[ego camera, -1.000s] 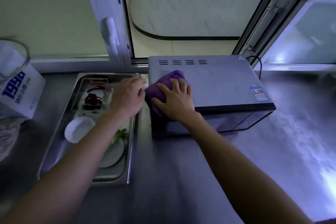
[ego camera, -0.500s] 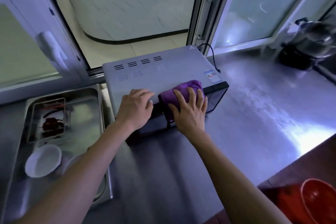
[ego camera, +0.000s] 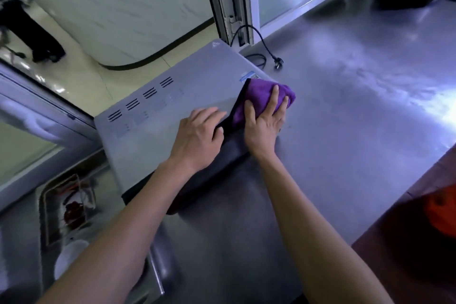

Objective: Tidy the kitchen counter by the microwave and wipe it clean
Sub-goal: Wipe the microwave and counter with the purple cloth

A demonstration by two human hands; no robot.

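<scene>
- The right hand (ego camera: 265, 121) lies on the purple cloth (ego camera: 261, 99), fingers spread and bent over it, and presses it on the front right corner of the microwave (ego camera: 158, 118).
- The left hand (ego camera: 197, 139) rests flat on the top of the microwave near its front edge, fingers relaxed, holding nothing.
- The microwave stands on the steel counter (ego camera: 357, 111), before the window.
- Its black cord with plug (ego camera: 277, 63) lies on the counter behind it.
- A metal tray (ego camera: 47, 207) with a white bowl (ego camera: 70, 258) is at the left.
</scene>
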